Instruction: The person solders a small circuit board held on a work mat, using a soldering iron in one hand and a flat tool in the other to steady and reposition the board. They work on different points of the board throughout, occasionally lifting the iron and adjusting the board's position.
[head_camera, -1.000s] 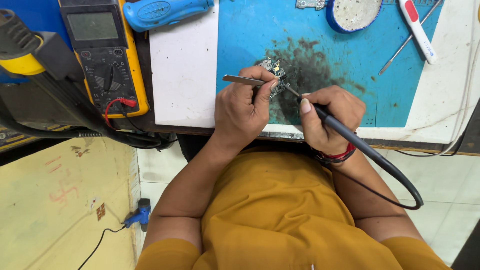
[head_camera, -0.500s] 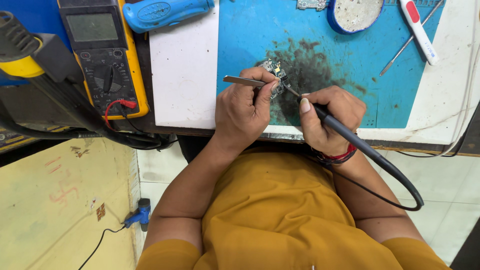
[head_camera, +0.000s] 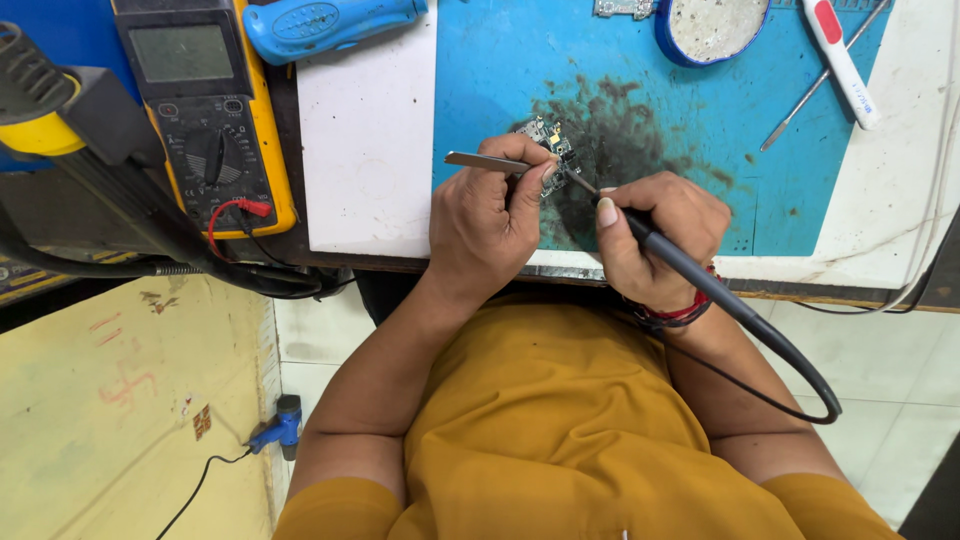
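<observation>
A small circuit board (head_camera: 546, 137) lies on a blue work mat (head_camera: 700, 110), on a patch stained black. My left hand (head_camera: 490, 215) grips metal tweezers (head_camera: 480, 161) whose tips reach the board's near edge. My right hand (head_camera: 655, 232) holds a black soldering iron (head_camera: 700, 275) like a pen, its thin tip touching the board beside the tweezers. The iron's black cable loops down past my right forearm.
A yellow multimeter (head_camera: 205, 110) with a red lead stands at the left, a blue tool (head_camera: 330, 22) above a white sheet (head_camera: 370, 140). A round blue-rimmed tin (head_camera: 712, 25), a red-and-white tool (head_camera: 840, 60) and a thin metal probe (head_camera: 815, 90) lie at the back right.
</observation>
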